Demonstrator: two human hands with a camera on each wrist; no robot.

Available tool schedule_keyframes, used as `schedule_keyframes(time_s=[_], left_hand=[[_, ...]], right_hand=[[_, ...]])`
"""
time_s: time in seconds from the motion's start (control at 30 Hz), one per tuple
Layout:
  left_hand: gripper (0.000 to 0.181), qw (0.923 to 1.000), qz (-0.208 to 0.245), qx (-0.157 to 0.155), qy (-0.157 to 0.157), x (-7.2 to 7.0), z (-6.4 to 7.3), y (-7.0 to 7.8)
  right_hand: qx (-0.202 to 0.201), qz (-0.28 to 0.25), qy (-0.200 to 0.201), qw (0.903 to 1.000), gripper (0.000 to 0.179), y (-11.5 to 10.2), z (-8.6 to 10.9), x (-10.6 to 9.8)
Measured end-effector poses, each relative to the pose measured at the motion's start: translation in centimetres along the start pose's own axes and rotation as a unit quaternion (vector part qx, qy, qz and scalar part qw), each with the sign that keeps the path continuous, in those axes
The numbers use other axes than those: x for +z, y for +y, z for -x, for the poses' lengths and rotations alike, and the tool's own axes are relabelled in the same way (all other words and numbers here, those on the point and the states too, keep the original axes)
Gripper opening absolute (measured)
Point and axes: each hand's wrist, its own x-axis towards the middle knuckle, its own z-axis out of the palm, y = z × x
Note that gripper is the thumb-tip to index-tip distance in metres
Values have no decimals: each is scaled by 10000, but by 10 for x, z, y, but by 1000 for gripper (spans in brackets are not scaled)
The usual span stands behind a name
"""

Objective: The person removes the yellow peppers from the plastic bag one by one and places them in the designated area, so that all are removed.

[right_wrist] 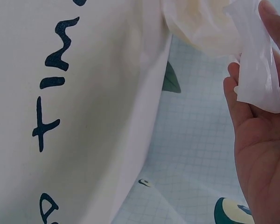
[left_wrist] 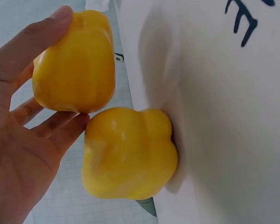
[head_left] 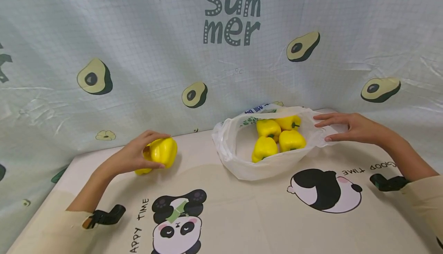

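Observation:
My left hand [head_left: 133, 154] grips a yellow bell pepper [head_left: 164, 152] between thumb and fingers, at the table's left side. Beneath it a second yellow bell pepper [left_wrist: 129, 154] rests on the table, mostly hidden by the hand in the head view. To the right stands a white plastic bag [head_left: 226, 142], its mouth spread wide. Several yellow bell peppers [head_left: 292, 140] lie inside it. My right hand [head_left: 360, 127] holds the bag's right side; in the right wrist view a handle [right_wrist: 259, 65] of the bag lies between thumb and fingers.
A pale cloth [head_left: 242, 215] with printed pandas and lettering covers the table. Behind the table's back edge hangs a light curtain [head_left: 149, 54] printed with avocados, close behind the bag. Each wrist carries a small black camera [head_left: 109, 214].

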Motion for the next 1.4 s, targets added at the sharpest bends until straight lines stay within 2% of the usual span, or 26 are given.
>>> schedule_keyframes(time_s=[0.13, 0.37, 0.7, 0.83, 1.0, 1.13, 1.4], left_hand=[[81, 9999, -131, -13, -111, -4, -3, -2], [79, 9990, -268, 267, -239, -12, -12, -3], [77, 9982, -381, -4, -471, -11, -21, -5], [75, 9977, -476, -30, -485, -9, -25, -6], [72, 9963, -648, 81, -562, -5, -31, -6], [69, 9943, -824, 175, -656, -3, -32, -8], [66, 9938, -832, 166, -715, -3, -27, -15]], right_hand=[[3, -36, 93, 10000, 47, -2, -1, 1], [-38, -96, 10, 9999, 46, -1, 1, 0], [-127, -55, 33, 9999, 47, 1, 1, 1], [-142, -68, 55, 9999, 47, 1, 1, 2], [-43, -89, 40, 9999, 47, 1, 1, 3], [2, 0, 38, 10000, 47, 1, 1, 3], [-9, 13, 66, 10000, 48, 3, 0, 4]])
